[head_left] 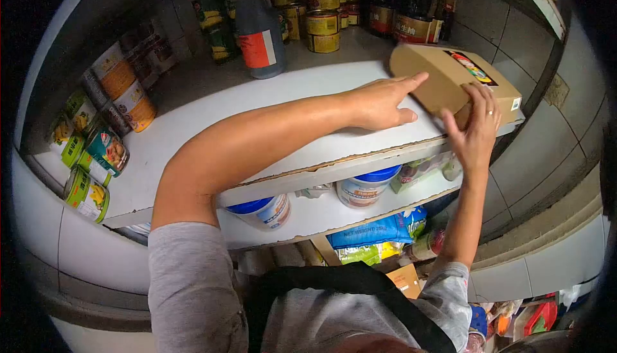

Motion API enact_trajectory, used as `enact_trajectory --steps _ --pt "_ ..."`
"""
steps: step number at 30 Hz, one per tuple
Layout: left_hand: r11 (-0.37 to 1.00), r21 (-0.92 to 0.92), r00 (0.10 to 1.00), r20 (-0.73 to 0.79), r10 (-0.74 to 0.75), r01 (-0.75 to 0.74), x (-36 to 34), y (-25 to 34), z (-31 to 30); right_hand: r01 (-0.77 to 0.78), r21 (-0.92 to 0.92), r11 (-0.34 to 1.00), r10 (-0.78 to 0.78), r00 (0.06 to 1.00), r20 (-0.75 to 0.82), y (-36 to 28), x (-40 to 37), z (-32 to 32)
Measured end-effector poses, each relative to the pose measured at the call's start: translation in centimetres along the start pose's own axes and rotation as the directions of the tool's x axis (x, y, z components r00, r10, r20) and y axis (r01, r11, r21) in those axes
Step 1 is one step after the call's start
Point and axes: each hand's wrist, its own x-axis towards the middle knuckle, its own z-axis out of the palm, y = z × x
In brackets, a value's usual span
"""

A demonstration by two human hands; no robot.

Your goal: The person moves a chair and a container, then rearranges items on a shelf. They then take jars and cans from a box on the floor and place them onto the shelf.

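Note:
A brown cardboard box [508, 86] with a colourful label lies at the right end of the white shelf [308, 93]. My right hand [477, 118], with a ring on one finger, grips its near side, fingers over the upper edge and thumb lower on the front. My left hand [382, 102] reaches across over the shelf with index finger and thumb stretched apart. Its index fingertip overlaps the box's left part in this view, and nothing is in the hand. The box's left end looks slightly blurred.
A dark jug [257, 32] with a red label stands behind my left forearm. Stacked yellow cans [322, 32] and dark bottles [411, 16] line the back. More cans [106, 144] stand at the left end. Blue-lidded tubs [367, 186] sit on the shelf below, above a blue bag [373, 229].

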Motion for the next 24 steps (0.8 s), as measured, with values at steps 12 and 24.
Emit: enact_trajectory --steps 12,24 --pt "0.694 0.510 0.497 -0.831 0.248 0.507 -7.2 -12.9 -15.5 -0.140 -0.395 0.908 0.252 0.936 0.247 6.2 5.1 2.5" --pt "0.914 -0.126 0.550 -0.764 -0.337 0.385 -11.7 -9.4 -16.9 0.324 -0.112 0.939 -0.193 0.771 0.607 -9.3 19.2 18.7"
